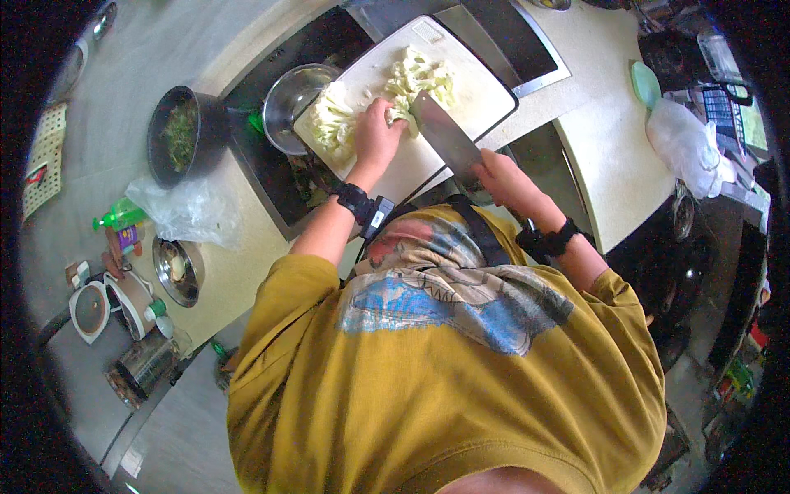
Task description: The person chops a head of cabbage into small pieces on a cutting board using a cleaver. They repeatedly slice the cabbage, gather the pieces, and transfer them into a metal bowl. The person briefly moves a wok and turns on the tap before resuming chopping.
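Observation:
A white cutting board (pixel 404 163) with a dark rim lies before me, set across the sink. Cut cauliflower florets (pixel 423 73) are heaped towards its far side, and a larger cauliflower piece (pixel 333 120) rests at its left edge. My left hand (pixel 378 133) pinches a small cauliflower floret (pixel 401 112) against the board with thumb and fingers. In my right hand (pixel 509 179) is the handle of a cleaver (pixel 445 133). Its broad blade slants up and left, its tip corner close beside the held floret. The blade hides part of the board.
A clear bowl (pixel 290 111) stands left of the board, partly under its edge. Further left are a dark pot (pixel 207 145) with greens, a plastic bag (pixel 191 210) and a metal bowl (pixel 179 272). On the right, a white bag (pixel 685 145) sits near the counter (pixel 617 167).

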Demonstrator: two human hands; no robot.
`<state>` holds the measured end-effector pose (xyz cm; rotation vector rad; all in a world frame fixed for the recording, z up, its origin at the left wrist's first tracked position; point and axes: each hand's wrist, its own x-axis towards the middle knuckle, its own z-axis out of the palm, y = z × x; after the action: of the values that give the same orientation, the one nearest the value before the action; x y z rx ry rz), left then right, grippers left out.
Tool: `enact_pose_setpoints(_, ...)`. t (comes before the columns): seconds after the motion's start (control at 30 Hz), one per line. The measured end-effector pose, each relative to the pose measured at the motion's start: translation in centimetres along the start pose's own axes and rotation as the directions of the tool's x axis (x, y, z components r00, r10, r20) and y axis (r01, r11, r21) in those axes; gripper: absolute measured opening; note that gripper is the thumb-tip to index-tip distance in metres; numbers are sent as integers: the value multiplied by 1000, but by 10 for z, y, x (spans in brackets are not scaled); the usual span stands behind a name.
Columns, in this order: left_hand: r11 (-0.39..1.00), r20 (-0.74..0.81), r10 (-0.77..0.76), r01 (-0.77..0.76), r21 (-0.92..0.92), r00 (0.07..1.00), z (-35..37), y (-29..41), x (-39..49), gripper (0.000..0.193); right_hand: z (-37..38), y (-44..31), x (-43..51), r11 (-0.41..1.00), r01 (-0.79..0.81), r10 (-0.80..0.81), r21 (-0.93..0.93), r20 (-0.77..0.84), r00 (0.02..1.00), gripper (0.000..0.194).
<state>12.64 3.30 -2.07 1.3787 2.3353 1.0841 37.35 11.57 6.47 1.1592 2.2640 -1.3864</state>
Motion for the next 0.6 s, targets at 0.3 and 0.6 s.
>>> enact_pose_setpoints(0.3,982,44,-140,144,-119,989,-5,1,-1,37,35,22,15,970,91,-132,-226,-171,976,27)
enact_pose_setpoints(0.6,891,-34,-47,26,-452,998,-7,-12,-18,33,25,23,10,982,122,-147,-142,-175,974,29)
